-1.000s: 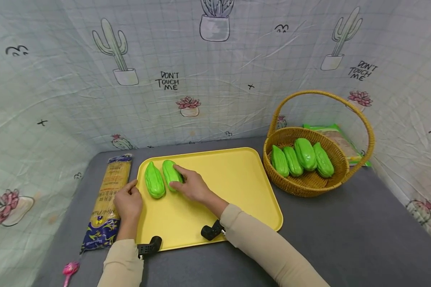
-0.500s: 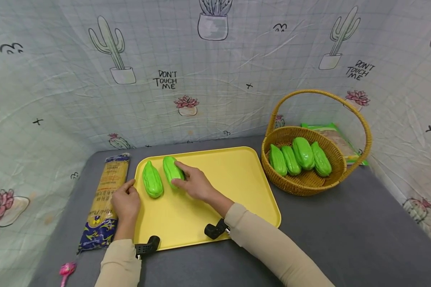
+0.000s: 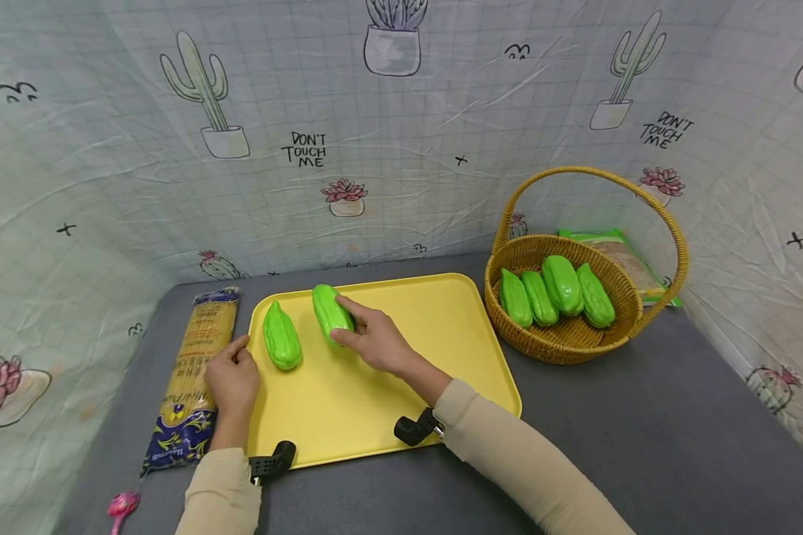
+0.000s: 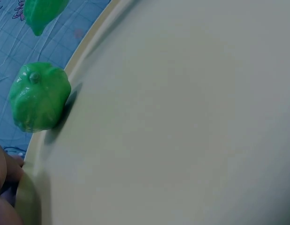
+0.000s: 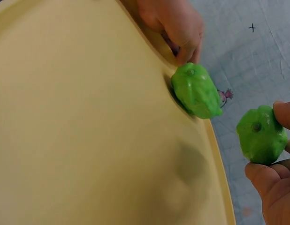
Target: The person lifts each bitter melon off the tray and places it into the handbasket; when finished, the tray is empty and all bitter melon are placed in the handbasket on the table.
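On the grey desk [image 3: 616, 416], far left: a pink item [image 3: 122, 504], then a noodle pack [image 3: 192, 375]. Left hand [image 3: 231, 379] unchanged, fingers loosely curled on the yellow tray's [image 3: 442, 349] left rim, holding nothing. First green gourd [image 3: 282, 336] lies where it was. Right hand [image 3: 375, 342] now has the second gourd [image 3: 331, 310] pinched and raised off the tray, shifted right and back from half a second ago — looks like repositioning. Right: wicker basket [image 3: 565, 342] with four gourds, green packet [image 3: 625, 256] behind. Cactus-print cloth [image 3: 401, 148] walls all around.

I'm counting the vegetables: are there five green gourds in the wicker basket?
No, the head view shows four green gourds lying side by side in the wicker basket.
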### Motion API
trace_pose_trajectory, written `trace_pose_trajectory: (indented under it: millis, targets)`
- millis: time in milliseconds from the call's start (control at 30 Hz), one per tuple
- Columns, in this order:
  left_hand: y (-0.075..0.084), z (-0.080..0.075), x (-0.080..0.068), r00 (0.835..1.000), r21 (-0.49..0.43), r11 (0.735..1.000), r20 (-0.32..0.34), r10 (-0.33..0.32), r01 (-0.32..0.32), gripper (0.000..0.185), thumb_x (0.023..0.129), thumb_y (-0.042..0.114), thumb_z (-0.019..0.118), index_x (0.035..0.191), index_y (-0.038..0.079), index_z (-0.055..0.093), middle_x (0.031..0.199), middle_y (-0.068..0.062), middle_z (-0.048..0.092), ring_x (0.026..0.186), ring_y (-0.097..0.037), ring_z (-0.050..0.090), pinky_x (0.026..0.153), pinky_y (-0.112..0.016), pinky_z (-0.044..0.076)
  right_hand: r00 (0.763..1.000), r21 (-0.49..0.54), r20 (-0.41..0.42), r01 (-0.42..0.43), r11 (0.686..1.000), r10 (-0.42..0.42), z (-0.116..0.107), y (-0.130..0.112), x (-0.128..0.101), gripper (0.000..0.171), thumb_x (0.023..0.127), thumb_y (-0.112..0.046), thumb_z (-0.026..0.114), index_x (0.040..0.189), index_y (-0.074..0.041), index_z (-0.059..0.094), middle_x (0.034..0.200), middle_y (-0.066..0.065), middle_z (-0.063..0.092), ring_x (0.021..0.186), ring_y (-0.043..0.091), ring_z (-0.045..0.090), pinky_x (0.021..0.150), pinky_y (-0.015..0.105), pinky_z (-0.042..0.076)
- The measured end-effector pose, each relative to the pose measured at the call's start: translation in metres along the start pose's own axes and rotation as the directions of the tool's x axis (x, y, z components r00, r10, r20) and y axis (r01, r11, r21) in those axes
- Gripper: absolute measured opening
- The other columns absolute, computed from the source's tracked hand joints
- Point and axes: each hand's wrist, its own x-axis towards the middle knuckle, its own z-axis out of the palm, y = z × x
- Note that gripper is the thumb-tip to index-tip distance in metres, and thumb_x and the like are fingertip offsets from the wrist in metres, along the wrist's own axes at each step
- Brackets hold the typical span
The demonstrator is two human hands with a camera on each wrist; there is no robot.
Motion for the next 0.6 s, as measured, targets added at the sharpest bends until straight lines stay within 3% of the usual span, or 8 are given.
trace_pose_trajectory:
  millis: [600]
  targets:
    - [0.001, 0.001, 0.0, 1.0, -0.001, 1.0, -0.006, -0.009, 0.009, 0.039, 0.106, 0.008, 0.041, 0.133, 0.0, 0.067, 0.138, -0.027, 0.062, 0.125, -0.047, 0.06, 0.101, -0.058, 0.051, 0.999, 0.01, 0.008, 0.048, 0.999, -0.048, -0.023, -0.005, -0.016, 0.066, 0.103, -0.019, 0.061, 0.162, -0.019, 0.031, 0.165, 0.012, 0.035, 0.141, 0.027, 0.052, 0.105, 0.037, 0.054]
